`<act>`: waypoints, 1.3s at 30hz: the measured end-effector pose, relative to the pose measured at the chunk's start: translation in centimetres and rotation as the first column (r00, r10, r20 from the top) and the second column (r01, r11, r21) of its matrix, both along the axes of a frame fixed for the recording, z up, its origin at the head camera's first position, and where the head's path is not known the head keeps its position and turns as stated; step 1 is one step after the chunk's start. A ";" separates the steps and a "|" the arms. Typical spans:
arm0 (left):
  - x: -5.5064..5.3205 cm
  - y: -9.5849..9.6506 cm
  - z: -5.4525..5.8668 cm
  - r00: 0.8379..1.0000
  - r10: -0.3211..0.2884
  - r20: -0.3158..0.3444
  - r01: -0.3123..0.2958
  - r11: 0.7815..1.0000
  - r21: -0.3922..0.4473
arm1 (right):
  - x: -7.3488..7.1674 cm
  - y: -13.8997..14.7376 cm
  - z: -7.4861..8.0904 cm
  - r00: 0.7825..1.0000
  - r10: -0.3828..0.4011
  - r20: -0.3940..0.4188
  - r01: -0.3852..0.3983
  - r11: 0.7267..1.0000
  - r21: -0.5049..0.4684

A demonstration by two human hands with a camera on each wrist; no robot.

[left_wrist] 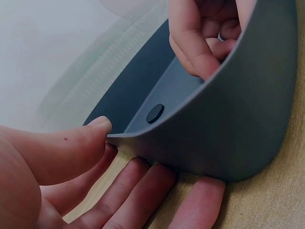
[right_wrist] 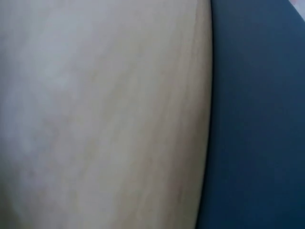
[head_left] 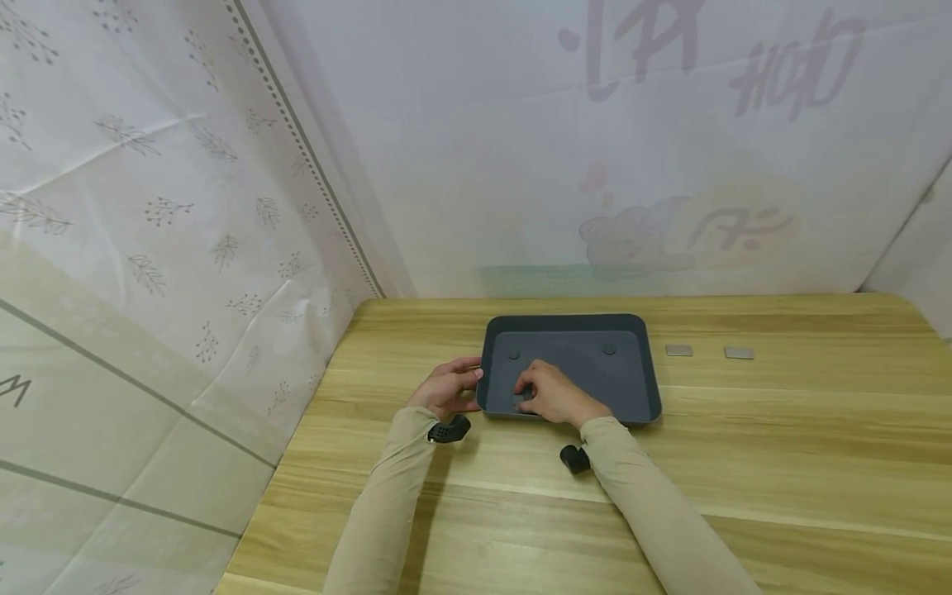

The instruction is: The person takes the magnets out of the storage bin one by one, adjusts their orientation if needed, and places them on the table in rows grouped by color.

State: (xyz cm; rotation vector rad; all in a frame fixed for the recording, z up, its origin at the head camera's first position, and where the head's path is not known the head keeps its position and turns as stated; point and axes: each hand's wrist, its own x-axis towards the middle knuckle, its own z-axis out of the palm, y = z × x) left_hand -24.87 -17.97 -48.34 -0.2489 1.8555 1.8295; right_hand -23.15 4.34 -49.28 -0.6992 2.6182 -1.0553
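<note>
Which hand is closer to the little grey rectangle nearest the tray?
The right. The right hand reaches into the tray, left of the grey rectangle; the left hand is farther left, touching the tray's left side.

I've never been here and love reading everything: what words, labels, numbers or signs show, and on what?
Back sheet, right lettering: starts like "HO"; rest unclear.
Same sheet, large top lettering: unreadable, cut off.
Same sheet, mark on yellow patch: unreadable.
Left sheet, small mark: resembles "M".
Tray, flat grey pieces: no text visible.
</note>
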 end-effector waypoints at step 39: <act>0.1 -0.1 0.1 1.000 -0.006 -0.013 0.007 1.000 0.007 | -0.1 0.3 0.1 0.997 -0.074 0.008 0.074 0.994 -0.076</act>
